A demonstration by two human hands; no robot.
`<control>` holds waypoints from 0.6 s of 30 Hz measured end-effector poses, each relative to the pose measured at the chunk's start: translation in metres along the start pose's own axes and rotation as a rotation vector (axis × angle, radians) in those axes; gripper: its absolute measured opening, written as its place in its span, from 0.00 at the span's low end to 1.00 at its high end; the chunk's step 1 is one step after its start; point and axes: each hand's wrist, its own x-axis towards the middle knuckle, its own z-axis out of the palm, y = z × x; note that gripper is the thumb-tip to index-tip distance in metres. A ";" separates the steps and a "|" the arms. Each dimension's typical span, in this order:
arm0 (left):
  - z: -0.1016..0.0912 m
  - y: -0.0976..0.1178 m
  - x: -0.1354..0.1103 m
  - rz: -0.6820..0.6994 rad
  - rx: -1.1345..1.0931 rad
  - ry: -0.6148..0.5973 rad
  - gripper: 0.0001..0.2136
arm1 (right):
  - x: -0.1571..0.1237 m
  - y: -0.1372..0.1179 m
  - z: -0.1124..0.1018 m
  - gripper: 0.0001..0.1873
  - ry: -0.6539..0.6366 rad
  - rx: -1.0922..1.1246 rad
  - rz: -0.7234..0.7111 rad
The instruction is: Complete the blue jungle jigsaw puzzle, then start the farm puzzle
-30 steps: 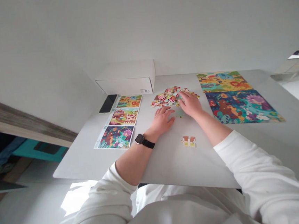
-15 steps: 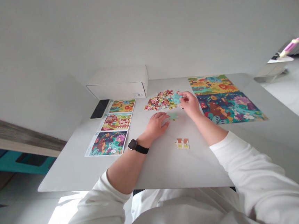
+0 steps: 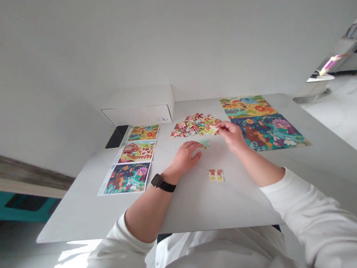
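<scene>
White table (image 3: 79,209) fills most of my head view, and both of my hands are out over its middle. My left hand (image 3: 185,154) lies palm down on the surface, fingers loosely spread and holding nothing, with a black wristwatch (image 3: 163,183) on its wrist. Just off its fingertips lies a single pale green puzzle piece (image 3: 204,142), close but not clearly touching.

My right hand (image 3: 233,134) is a little farther out, its fingers drawn narrow into a pinch at the right edge of the heap of loose multicoloured cardboard puzzle pieces (image 3: 193,126). I cannot tell whether a piece sits in that pinch. The heap lies beyond both hands, nearer the right one.

Nearer to me, between my forearms, sits a small joined cluster of brown, white and yellow pieces (image 3: 216,175), well apart from the heap.

To the right lie two finished puzzles, an orange-green one (image 3: 246,106) touching a blue-teal one (image 3: 272,133). To the left are three picture cards in a row (image 3: 136,151), a black phone (image 3: 116,136) and a white cardboard box (image 3: 140,106).
</scene>
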 end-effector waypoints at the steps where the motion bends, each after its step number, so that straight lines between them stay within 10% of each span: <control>1: 0.000 0.000 0.000 0.003 -0.002 -0.003 0.14 | -0.005 -0.003 -0.003 0.17 -0.006 0.035 0.040; 18: -0.002 0.026 -0.006 0.123 -0.047 -0.242 0.15 | -0.045 -0.026 -0.057 0.36 -0.119 -0.100 0.230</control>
